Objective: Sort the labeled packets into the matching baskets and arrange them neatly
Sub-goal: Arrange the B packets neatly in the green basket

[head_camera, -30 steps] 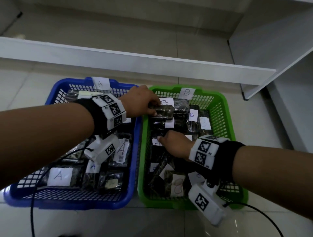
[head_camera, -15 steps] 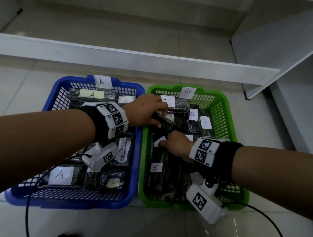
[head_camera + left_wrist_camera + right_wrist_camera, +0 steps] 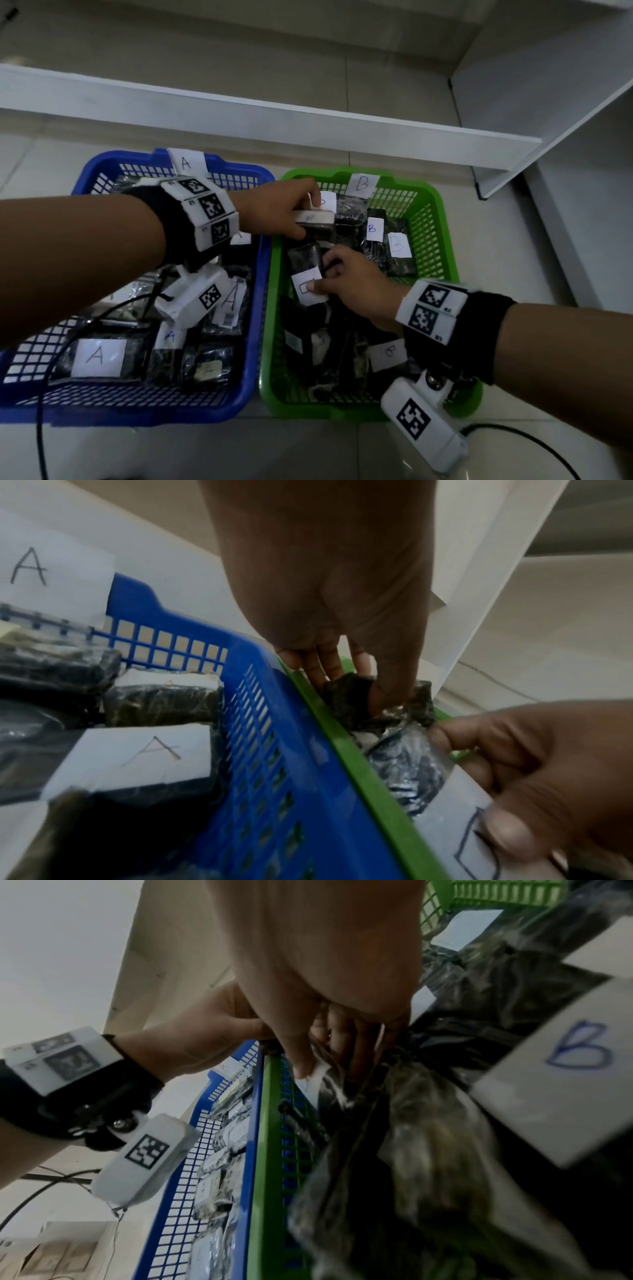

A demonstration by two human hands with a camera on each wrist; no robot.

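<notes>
Since the earlier head frames: right hand (image 3: 356, 287) has lifted a packet (image 3: 308, 274) label-up in the middle of the green basket (image 3: 442, 233), thumb on its white label; left hand (image 3: 277, 216) has turned its own packet (image 3: 317, 222) on edge at the far left corner, where it formerly lay flatter.

Near zone. Blue basket (image 3: 253, 308), left: packets marked A, lying mixed. Green basket, near half: dark packets heaped, some labels face down or tilted. Risk, judged: lowering the right packet onto this heap could leave it slanted and its label hidden.

Middle zone. Right hand grasps its packet, thumb on top, fingers curled under. Label reads as a boxy B, partly covered. The two basket rims touch along their shared side; the packet sits just beside the green rim (image 3: 342, 737). Risk: a corner catching that rim or the mesh wall.

Far zone. Left hand pinches its packet, thumb against fingers, close to the far wall and the B tag (image 3: 362, 185). Neat B packets stand just to the right. Risk: crowding or toppling them when the packet is slotted in. Open room: little at far left; more along the green basket's right wall.
</notes>
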